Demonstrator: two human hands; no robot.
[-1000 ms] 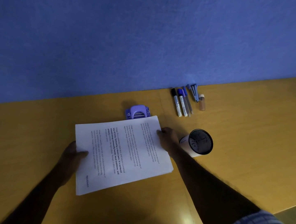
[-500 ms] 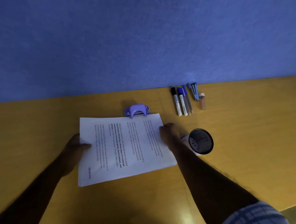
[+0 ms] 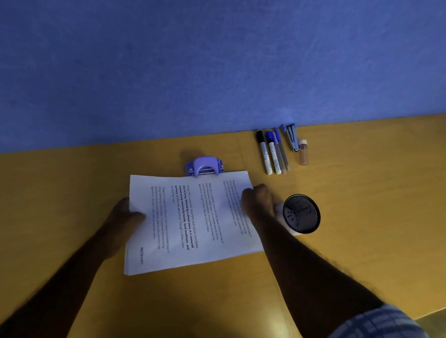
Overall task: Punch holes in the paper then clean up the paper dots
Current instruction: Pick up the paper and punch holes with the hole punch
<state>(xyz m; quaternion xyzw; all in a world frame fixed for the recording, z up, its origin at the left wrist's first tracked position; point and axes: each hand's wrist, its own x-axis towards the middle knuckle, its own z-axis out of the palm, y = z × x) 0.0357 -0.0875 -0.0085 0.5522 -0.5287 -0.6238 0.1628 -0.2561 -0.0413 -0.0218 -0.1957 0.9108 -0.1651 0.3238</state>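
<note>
Yellow desk [image 3: 380, 218], blue wall behind. Both hands, left hand [image 3: 124, 217] and right hand [image 3: 258, 202], grip the paper [image 3: 189, 221] by its side edges; over the last second it has slid farther, its far edge now meeting the purple hole punch [image 3: 204, 166], ready for punching.

A yellow wooden desk [image 3: 366, 216] runs along a blue wall. On it, near the wall, sits a purple hole punch [image 3: 204, 166], with the far edge of a printed paper [image 3: 189, 221] touching its mouth. To the right lie markers [image 3: 270, 154], a stapler [image 3: 291, 137] and a small vial [image 3: 303, 152] in a row. A mesh cup [image 3: 300, 217] lies beside the paper.
</note>
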